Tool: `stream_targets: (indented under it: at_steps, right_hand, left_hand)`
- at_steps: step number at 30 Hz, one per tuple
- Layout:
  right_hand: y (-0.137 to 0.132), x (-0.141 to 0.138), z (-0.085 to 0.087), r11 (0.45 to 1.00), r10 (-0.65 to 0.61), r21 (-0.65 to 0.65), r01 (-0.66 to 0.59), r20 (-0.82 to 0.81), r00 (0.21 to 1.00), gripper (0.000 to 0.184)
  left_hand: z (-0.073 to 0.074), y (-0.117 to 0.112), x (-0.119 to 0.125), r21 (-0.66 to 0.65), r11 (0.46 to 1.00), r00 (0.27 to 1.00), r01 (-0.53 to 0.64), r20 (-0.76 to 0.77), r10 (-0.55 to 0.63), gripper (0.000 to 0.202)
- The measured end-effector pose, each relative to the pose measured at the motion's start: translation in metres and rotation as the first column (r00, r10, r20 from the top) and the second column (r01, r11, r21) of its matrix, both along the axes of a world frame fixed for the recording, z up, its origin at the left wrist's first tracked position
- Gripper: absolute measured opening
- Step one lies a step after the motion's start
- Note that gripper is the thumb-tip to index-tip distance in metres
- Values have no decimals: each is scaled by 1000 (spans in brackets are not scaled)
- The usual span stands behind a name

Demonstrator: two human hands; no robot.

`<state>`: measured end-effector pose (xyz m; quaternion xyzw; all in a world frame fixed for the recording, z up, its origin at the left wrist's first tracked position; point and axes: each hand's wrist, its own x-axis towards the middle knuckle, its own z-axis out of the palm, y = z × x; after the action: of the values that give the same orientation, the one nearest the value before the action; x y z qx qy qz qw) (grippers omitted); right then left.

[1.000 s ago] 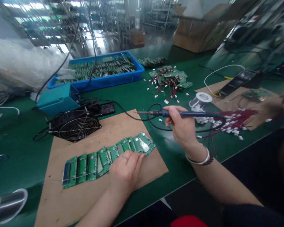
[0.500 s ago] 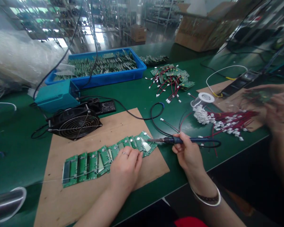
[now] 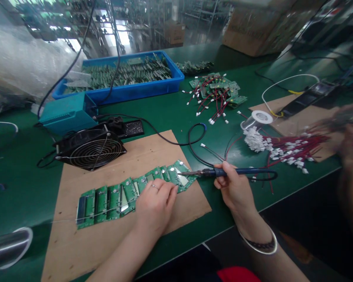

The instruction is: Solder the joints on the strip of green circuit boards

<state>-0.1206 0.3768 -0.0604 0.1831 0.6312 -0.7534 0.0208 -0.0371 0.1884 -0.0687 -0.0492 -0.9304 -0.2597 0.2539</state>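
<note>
On the surface [image 3: 164, 113] lies cardboard [image 3: 85, 244], on it the boards [image 3: 114, 200]. Our left grip [image 3: 154, 201] bends palm-down over them; if it is closed, we cannot tell. Our right grip [image 3: 234, 190], thumb uppermost, is clamped on the iron [image 3: 209, 172], its tip over the rightmost boards.

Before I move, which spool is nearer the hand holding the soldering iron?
The spool beside the white connectors, beyond the right hand; the other spool lies at the picture's lower left, across the cardboard.
</note>
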Motion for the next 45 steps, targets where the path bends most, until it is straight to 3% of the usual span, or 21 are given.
stream_targets:
  at_steps: [12,16,18,20,23,26,30,33,36,40,45]
  right_hand:
    - [2,1,1,999,-9,-36,9,-23,1000,44]
    - [6,6,-3,999,22,-44,-33,-225,974,42]
    - [6,14,-3,990,139,76,-119,-372,918,34]
    - [3,22,0,940,303,290,-178,-472,828,22]
    - [-10,34,9,782,560,569,-254,-464,686,22]
    - [-25,41,17,673,710,646,-359,-428,559,22]
    - [-33,46,17,671,726,610,-421,-427,538,19]
    - [-26,50,11,659,731,644,-389,-427,533,14]
    - [-16,52,9,621,767,699,-355,-449,458,14]
    - [-11,51,11,578,812,716,-391,-458,362,17]
    - [-15,53,13,589,803,704,-397,-454,385,20]
  left_hand:
    - [3,1,-1,-46,999,1000,-22,-12,21,23]
    - [8,2,3,-6,1000,998,12,-57,-12,20]
    - [11,2,6,14,1000,998,28,-65,-27,19]
    - [14,2,9,28,999,997,42,-61,-40,19]
    - [19,2,13,48,997,997,61,-39,-59,21]
    - [26,2,16,99,993,998,63,-30,-61,23]
    - [32,0,24,141,989,996,46,-87,-34,25]
    - [31,-5,37,145,986,995,84,-62,-76,26]
    - [29,-14,57,131,987,995,94,-57,-87,23]
    - [28,-33,87,83,996,1000,16,-11,-15,17]
    - [39,-57,116,89,993,995,-81,63,75,13]
